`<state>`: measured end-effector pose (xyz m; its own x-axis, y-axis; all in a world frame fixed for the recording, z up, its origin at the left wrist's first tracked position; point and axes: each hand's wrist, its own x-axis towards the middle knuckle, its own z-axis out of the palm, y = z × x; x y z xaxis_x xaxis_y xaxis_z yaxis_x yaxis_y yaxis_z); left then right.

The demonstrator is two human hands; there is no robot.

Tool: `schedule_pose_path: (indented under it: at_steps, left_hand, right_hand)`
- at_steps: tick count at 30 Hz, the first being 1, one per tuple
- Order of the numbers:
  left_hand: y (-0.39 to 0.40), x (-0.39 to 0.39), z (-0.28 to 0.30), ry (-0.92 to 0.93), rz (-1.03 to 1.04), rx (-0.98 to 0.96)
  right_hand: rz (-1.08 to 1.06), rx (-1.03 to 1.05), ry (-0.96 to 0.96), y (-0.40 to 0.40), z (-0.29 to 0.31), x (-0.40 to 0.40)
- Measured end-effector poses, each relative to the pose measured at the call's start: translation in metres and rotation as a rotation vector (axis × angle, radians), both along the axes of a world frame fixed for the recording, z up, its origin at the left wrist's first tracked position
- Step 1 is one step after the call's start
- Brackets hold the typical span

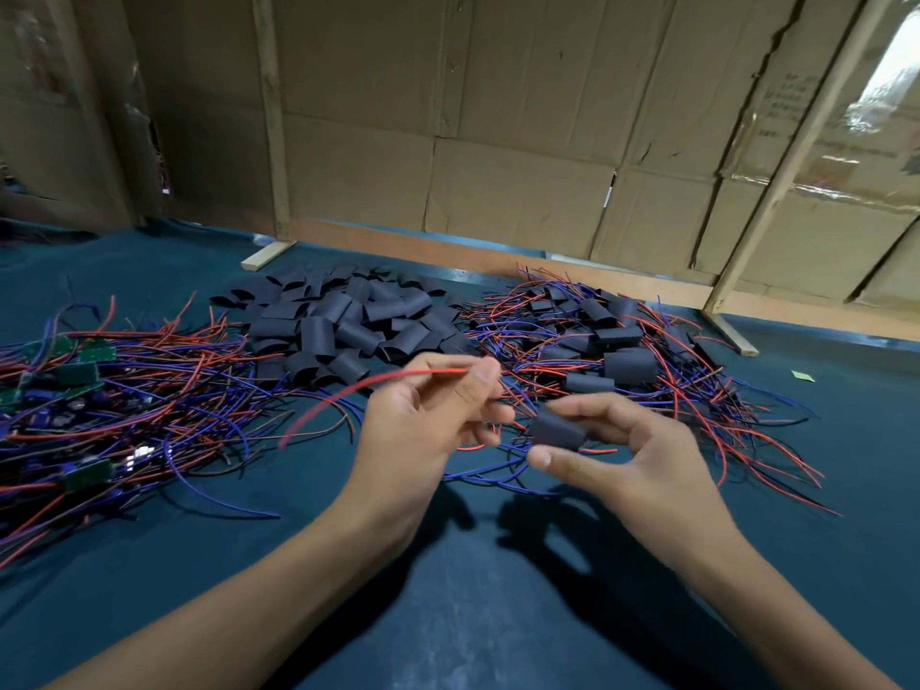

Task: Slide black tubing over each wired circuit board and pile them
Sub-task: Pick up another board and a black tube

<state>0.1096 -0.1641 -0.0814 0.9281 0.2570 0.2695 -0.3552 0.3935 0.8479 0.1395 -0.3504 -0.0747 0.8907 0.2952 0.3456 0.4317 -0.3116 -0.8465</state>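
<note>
While the left hand (428, 415) pinches the red wire (378, 383) and the right hand (622, 455) grips the black tubing (557, 430), slack wires may snag the tube mouth.

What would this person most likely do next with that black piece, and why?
Probably drop the sleeved piece that the right hand pinches onto the finished pile at right. The tubing looks already on, and the left hand pinches only its red wire.

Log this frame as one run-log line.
left hand: pinches red wire | right hand: holds black tube | tube pile: center | sleeved pile: right
</note>
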Motion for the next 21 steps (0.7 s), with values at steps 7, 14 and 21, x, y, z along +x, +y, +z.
schedule_pose_path:
  at_steps: [7,14,21]
  left_hand:
    - [-0.0034,-0.0039,-0.0075,0.045,-0.008,0.26]
    - [-0.0041,-0.0065,-0.0092,0.078,0.058,0.446]
    - [-0.0081,-0.007,-0.0095,0.134,0.021,0.362]
  right_hand:
    - [-0.046,-0.506,-0.206,-0.0035,0.0016,-0.0007]
    - [-0.058,-0.397,-0.435,-0.0002,-0.0012,-0.0048]
    - [-0.083,-0.458,-0.478,0.0002,-0.003,-0.0038]
